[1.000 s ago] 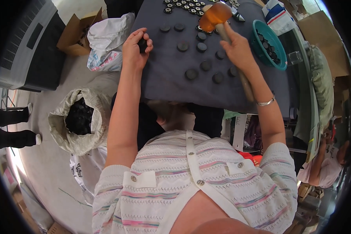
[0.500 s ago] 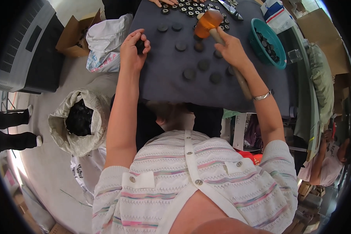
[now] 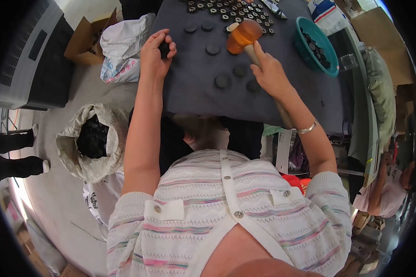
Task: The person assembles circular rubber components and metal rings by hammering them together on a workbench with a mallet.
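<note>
Two hands extend forward over a dark tablecloth (image 3: 194, 99). At 11 o'clock, the left hand (image 3: 156, 54) is raised, its fingers curled inward around a black disc (image 3: 164, 49). Between 1 and 2 o'clock, the right hand (image 3: 273, 77) is wrapped around an orange mallet (image 3: 245, 36), one finger pointing toward its head; contact beneath the head is hidden. Loose discs (image 3: 222, 81) lie near 12 o'clock. Compared with half a second earlier, the mallet head sits nearer the body; the left hand's hold is unchanged.

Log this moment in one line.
left hand: holds black piece; right hand: grips amber-headed mallet; table: loose black discs; teal basin: dark pieces
</note>
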Motion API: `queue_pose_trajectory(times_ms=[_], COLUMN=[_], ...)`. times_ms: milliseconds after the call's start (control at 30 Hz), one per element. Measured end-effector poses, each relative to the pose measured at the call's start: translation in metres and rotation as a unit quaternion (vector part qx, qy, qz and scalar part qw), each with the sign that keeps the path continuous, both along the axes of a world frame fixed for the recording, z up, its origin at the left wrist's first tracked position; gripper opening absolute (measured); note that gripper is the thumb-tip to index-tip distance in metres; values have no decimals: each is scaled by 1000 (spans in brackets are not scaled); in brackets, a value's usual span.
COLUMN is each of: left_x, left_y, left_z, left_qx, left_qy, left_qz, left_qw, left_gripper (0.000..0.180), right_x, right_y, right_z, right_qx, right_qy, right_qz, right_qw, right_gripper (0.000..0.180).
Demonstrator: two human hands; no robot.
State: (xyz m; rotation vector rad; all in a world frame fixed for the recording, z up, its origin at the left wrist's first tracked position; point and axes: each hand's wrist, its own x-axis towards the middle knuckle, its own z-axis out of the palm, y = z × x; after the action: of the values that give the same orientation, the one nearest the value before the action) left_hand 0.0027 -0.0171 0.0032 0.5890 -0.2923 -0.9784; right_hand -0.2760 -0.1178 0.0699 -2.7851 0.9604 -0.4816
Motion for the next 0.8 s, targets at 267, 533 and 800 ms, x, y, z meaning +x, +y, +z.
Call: queue_pose_trajectory(times_ms=[267, 533, 800], left_x=[-5, -1, -2], left_y=[3, 3, 0], left_z=[-2, 1, -1], left_qx=[0, 8, 19], left_qy=[-13, -11, -19], left_qz=[-3, -6, -9], left_qw=[1000, 1000, 1000], left_gripper=[16, 15, 16], right_x=[-9, -36, -56], right_y=[9, -12, -15], right_z=[11, 34, 3], right_qx=[21, -4, -5], right_qy=[-39, -163, -7], right_qz=[11, 26, -18], right_qw=[999, 986, 1000], right_gripper=[64, 64, 69])
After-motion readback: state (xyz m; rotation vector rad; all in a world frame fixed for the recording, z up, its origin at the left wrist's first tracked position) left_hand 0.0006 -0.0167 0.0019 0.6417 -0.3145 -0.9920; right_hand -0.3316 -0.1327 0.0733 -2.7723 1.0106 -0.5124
